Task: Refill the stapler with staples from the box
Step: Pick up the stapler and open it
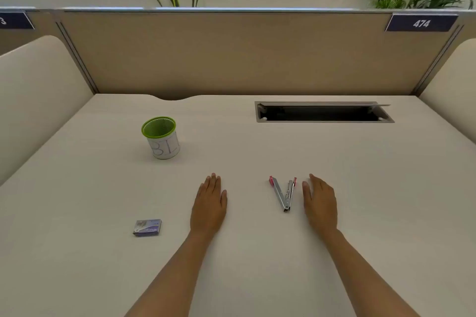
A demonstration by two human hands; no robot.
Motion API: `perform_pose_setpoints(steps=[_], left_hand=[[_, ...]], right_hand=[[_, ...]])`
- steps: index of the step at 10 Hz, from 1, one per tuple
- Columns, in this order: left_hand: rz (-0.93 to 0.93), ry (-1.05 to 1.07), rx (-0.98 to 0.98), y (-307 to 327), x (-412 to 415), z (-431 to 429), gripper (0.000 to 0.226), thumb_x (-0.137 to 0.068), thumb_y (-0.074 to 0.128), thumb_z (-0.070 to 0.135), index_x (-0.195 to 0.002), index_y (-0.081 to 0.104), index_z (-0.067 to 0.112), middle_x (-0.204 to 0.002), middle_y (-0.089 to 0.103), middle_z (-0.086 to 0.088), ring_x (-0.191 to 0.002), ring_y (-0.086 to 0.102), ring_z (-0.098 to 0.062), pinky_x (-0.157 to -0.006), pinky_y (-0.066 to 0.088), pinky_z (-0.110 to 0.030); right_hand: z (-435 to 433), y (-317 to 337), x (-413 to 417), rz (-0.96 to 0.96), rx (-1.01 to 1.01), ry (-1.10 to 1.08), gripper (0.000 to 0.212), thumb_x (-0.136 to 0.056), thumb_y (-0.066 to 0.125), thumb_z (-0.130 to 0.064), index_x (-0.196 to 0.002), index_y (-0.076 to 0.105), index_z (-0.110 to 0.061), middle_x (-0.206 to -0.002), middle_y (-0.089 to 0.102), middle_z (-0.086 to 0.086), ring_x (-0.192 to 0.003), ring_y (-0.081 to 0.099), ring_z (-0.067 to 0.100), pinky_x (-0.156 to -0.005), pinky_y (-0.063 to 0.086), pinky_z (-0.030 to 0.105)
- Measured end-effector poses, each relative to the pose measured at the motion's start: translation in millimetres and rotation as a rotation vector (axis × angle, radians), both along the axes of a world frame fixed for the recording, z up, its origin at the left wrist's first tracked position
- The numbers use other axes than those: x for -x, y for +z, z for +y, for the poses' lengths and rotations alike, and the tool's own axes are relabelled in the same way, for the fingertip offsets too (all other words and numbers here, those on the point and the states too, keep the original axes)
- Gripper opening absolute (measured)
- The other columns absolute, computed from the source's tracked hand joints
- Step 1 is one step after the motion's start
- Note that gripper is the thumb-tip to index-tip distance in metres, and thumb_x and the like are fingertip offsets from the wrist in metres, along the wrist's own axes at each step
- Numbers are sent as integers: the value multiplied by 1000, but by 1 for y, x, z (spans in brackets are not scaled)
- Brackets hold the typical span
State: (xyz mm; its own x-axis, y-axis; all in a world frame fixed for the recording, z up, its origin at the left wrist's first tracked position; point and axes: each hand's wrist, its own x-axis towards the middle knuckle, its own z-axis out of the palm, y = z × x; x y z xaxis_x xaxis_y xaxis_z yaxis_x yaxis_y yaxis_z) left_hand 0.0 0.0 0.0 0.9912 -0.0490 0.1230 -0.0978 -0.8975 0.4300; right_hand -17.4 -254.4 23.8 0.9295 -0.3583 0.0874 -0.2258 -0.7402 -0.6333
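One stapler (284, 194), splayed open in a V, lying untouched just left of the straight, relaxed fingers of the right hand (320, 203). One staple box (147, 227) flat on desk (360, 188), left of and nearer than the flat, released fingers of the left hand (209, 203). One green-rimmed mesh cup (161, 136), well beyond left fingertips.

The left hand (210, 204) lies flat on the tabletop (257, 152), fingers straight and together, holding nothing. The right hand (319, 203) rests with fingers extended just beside the stapler (284, 194); contact cannot be confirmed. The stapler lies opened in a V — both pink-tipped arms point toward the far edge, hinge toward the near edge. The staple box (147, 227), closed, sits nearer the left edge, apart from the left hand. A green-rimmed mesh cup (161, 137) stands upright toward the far-left corner. A cable hatch (323, 112) — lid raised — sits by the far edge.
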Motion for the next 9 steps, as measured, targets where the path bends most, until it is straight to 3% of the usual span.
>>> perform_pose_setpoints(steps=[1,3,4,6,7,8,9], left_hand=[[-11,39,41,0,6,-5,49,-99,27,24,-145,20,9,-156,19,-6,-145,11,-16,-117,3,-25],[-47,25,34,-4,21,-17,48,-99,27,23,-145,22,10,-156,20,-5,-145,12,-16,-117,3,-25],[-47,24,44,-4,24,-18,47,-99,27,23,-145,22,11,-156,19,-5,-145,11,-16,-117,3,-25],[-48,21,67,-1,24,-17,47,-99,28,23,-145,24,11,-156,20,-4,-145,11,-15,-117,4,-25],[-50,17,82,-1,24,-16,47,-99,29,23,-144,25,11,-156,21,-4,-145,12,-15,-118,5,-25],[-61,18,90,-2,24,-16,47,-99,30,23,-144,26,11,-155,22,-4,-144,13,-15,-117,5,-24],[-60,16,75,-2,24,-16,47,-99,30,23,-144,26,11,-155,22,-4,-144,13,-15,-116,4,-23]], right_hand=[[14,3,2,-49,-189,-77,54,-94,46,-41,-137,40,-10,-129,54,10,-124,39,26,-101,33,35],[44,2,10,35,-27,-1,83,-80,59,-58,-141,33,-8,-129,50,12,-115,44,29,-95,40,37],[51,0,10,48,82,10,80,-83,61,-50,-142,30,-6,-127,50,13,-112,45,29,-92,40,34],[50,5,8,17,23,5,52,-89,59,-20,-135,40,-5,-121,53,15,-108,46,31,-88,39,35],[46,6,7,-26,-123,-5,43,-91,57,-19,-129,48,-1,-105,55,12,-99,48,28,-83,40,34],[41,12,5,-42,-585,-30,33,-92,56,-27,-116,54,-4,-88,50,1,-85,47,20,-79,43,35],[39,18,3,-26,-1158,14,24,-96,49,-22,-113,56,-6,-87,53,6,-84,52,22,-81,44,27]])
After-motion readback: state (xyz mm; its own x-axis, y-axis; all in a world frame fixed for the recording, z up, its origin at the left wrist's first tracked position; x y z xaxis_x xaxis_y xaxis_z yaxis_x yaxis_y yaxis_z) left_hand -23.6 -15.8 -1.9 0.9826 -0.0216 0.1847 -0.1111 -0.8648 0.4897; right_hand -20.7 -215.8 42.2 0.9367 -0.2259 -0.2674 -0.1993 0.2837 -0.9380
